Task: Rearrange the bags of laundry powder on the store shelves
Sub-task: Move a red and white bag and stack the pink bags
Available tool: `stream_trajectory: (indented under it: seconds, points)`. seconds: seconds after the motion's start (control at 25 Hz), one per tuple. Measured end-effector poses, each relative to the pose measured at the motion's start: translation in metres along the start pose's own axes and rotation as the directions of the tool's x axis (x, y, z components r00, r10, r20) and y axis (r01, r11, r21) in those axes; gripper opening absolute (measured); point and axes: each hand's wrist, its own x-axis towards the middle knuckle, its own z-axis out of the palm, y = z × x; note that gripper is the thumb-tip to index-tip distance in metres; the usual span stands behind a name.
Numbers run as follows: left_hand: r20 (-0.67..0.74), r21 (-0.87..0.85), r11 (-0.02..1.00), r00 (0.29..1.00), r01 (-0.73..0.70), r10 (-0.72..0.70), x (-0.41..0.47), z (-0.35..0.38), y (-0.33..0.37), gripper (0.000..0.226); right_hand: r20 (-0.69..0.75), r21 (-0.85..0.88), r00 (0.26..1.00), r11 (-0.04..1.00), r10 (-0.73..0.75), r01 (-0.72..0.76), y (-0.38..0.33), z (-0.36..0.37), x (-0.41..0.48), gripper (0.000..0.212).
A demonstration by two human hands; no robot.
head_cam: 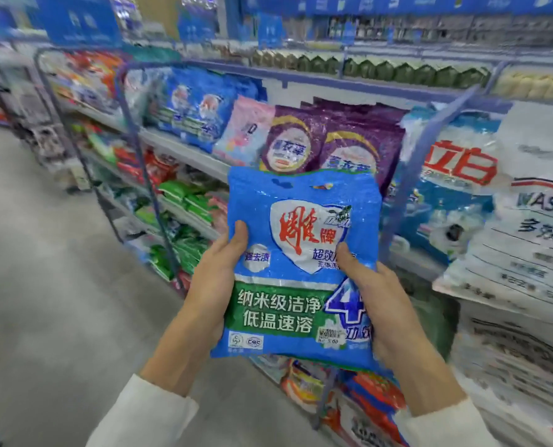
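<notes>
A blue bag (297, 269) with a white shield, red characters and a green band was upright, front facing near, gripped at its sides by the left hand (214, 279) and right hand (375, 295). Behind it, on a shelf (178, 146), stood purple bags (330, 143), with a pink bag (246, 130) to their left. Green bags (188, 201) lay on the lower left shelves.

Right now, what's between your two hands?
The blue bag of laundry powder fills the gap: the left hand grips its left edge, the right hand its right edge. The head view shows it.
</notes>
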Motion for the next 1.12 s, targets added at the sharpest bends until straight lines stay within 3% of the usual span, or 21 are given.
stream_trajectory:
  seconds: [0.2, 0.4, 0.72, 0.92, 1.12]
  points:
    - [-0.127, -0.020, 0.999, 0.991, -0.040, 0.037, 0.039, -0.132, 0.059, 0.029, 0.116, -0.026, 0.992, 0.999, 0.045, -0.042, 0.028, 0.149, 0.049, 0.029]
    - [-0.224, -0.070, 0.997, 0.974, -0.038, 0.021, 0.080, -0.228, 0.100, 0.029, 0.176, -0.080, 0.981, 0.995, 0.080, -0.066, 0.050, 0.262, 0.098, 0.023]
    - [-0.232, -0.144, 0.989, 0.971, 0.031, -0.064, 0.206, -0.313, 0.138, 0.039, 0.161, -0.090, 0.982, 0.992, 0.097, -0.083, 0.084, 0.369, 0.225, 0.023]
    - [-0.300, 0.046, 0.998, 0.954, 0.035, -0.019, 0.331, -0.363, 0.171, 0.059, 0.169, -0.041, 0.977, 0.991, 0.130, -0.125, 0.097, 0.432, 0.333, 0.031]
    - [-0.264, 0.107, 0.993, 0.962, -0.041, 0.068, 0.440, -0.396, 0.207, 0.040, 0.150, 0.015, 0.981, 0.991, 0.126, -0.130, 0.088, 0.483, 0.422, 0.045]
